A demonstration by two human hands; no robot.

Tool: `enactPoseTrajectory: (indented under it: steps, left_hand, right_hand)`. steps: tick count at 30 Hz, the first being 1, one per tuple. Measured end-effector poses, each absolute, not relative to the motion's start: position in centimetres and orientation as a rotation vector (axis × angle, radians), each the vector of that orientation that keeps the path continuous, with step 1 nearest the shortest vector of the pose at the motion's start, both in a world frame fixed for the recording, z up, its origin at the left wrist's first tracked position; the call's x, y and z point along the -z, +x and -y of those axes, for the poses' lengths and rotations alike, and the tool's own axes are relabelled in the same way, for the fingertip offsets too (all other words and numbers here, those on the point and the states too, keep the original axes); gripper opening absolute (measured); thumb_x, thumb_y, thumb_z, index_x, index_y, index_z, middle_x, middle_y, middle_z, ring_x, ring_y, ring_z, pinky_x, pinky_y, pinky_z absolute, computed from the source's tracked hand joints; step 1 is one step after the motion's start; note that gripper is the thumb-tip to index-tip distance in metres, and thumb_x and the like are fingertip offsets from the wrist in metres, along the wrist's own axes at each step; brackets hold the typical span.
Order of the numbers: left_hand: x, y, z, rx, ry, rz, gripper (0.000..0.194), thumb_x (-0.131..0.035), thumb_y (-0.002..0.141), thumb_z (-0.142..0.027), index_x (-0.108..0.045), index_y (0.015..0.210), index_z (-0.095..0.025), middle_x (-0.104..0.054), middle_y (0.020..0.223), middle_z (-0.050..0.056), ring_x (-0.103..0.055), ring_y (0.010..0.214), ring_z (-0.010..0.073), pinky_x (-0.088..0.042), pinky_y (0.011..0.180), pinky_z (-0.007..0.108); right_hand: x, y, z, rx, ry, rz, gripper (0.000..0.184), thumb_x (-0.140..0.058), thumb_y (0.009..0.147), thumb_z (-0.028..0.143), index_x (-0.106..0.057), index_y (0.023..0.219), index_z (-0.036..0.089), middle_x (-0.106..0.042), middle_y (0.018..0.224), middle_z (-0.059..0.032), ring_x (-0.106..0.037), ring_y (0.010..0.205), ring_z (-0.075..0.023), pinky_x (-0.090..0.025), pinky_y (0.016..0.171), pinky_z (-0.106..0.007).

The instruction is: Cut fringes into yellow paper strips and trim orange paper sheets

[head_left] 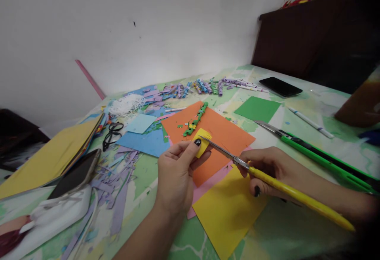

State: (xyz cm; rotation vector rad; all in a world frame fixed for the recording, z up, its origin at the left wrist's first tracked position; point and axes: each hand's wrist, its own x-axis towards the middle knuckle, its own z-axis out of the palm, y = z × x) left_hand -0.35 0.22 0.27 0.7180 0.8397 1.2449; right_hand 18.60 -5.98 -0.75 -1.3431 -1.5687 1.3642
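Observation:
My left hand [179,169] pinches a small piece of yellow paper [202,141] between thumb and fingers. Fine cuts run along the paper's upper edge. In my right hand [268,169] are yellow-handled scissors [242,163], seen nearly edge-on, their thin blades lying against the yellow piece. Just beyond it, a green rolled paper tube with cut-out holes [199,115] rests on an orange sheet [219,127]. Below my hands a larger yellow sheet [228,212] overlaps a pink sheet [212,180].
A green utility knife [323,157] with its blade exposed lies at right, near a marker [310,122] and a black phone [280,86]. Rolled paper tubes [202,86] and white string [127,104] lie behind. At left are glasses [112,135], purple scraps [118,208] and another phone [77,173].

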Motion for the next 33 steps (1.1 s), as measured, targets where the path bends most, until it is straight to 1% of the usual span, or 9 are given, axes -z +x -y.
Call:
enactPoseTrajectory:
  steps: [7,9,13,20,25,29,33]
  left_hand:
    - [-0.31,-0.43,-0.32,-1.236,0.722,-0.845,0.018,-0.083,0.061,-0.025,-0.07,0.064,-0.012,-0.074,0.074,0.005,-0.072,0.071,0.0162,-0.06,0.067,0.023]
    - [-0.31,-0.41,-0.32,-1.235,0.719,-0.851,0.018,-0.083,0.061,-0.024,-0.07,0.063,-0.012,-0.074,0.074,0.005,-0.072,0.069,0.0157,-0.06,0.064,0.022]
    - [-0.31,-0.41,-0.28,-1.235,0.721,-0.85,0.016,-0.081,0.063,-0.022,-0.07,0.063,-0.012,-0.074,0.074,0.005,-0.072,0.071,0.0159,-0.06,0.065,0.022]
    - [-0.38,-0.44,-0.27,-1.231,0.721,-0.865,0.017,-0.083,0.061,-0.022,-0.069,0.064,-0.012,-0.074,0.074,0.006,-0.072,0.07,0.0161,-0.06,0.065,0.022]
    - [-0.26,-0.45,-0.21,-1.231,0.733,-0.848,0.016,-0.081,0.063,-0.023,-0.069,0.063,-0.013,-0.073,0.073,0.004,-0.071,0.071,0.0147,-0.06,0.069,0.023]
    - [-0.28,-0.43,-0.25,-1.227,0.739,-0.866,0.015,-0.082,0.063,-0.022,-0.069,0.063,-0.013,-0.074,0.073,0.004,-0.071,0.069,0.0145,-0.059,0.066,0.021]
    - [-0.23,-0.43,-0.41,-1.23,0.746,-0.857,0.017,-0.082,0.062,-0.024,-0.07,0.064,-0.013,-0.075,0.076,0.006,-0.072,0.074,0.0166,-0.059,0.068,0.022]
  right_hand:
    - [0.84,18.67,5.72,-1.324,-1.362,1.621,0.046,-0.073,0.068,0.058,-0.048,0.067,0.019,-0.035,0.055,0.0058,-0.028,0.049,-0.0085,-0.018,0.043,-0.023]
    - [0.78,18.66,5.7,-1.314,-1.366,1.618,0.045,-0.073,0.068,0.057,-0.047,0.067,0.019,-0.035,0.056,0.0055,-0.031,0.049,-0.0086,-0.018,0.043,-0.023]
    - [0.72,18.66,5.76,-1.295,-1.381,1.626,0.042,-0.073,0.07,0.053,-0.047,0.067,0.019,-0.038,0.058,0.0048,-0.033,0.049,-0.0088,-0.02,0.044,-0.023]
    - [0.96,18.84,5.82,-1.266,-1.379,1.657,0.041,-0.072,0.072,0.05,-0.046,0.067,0.02,-0.037,0.056,0.0054,-0.033,0.05,-0.0093,-0.02,0.044,-0.023]
    - [0.91,18.89,5.79,-1.265,-1.366,1.674,0.042,-0.072,0.071,0.052,-0.045,0.066,0.02,-0.035,0.056,0.0058,-0.031,0.049,-0.009,-0.018,0.044,-0.023]
    - [0.91,18.75,5.74,-1.273,-1.369,1.657,0.041,-0.073,0.071,0.05,-0.046,0.067,0.02,-0.033,0.055,0.0065,-0.028,0.05,-0.0089,-0.018,0.044,-0.023]
    - [0.93,18.61,5.72,-1.341,-1.347,1.568,0.043,-0.075,0.068,0.053,-0.05,0.069,0.019,-0.034,0.058,0.0057,-0.027,0.053,-0.0095,-0.018,0.045,-0.023]
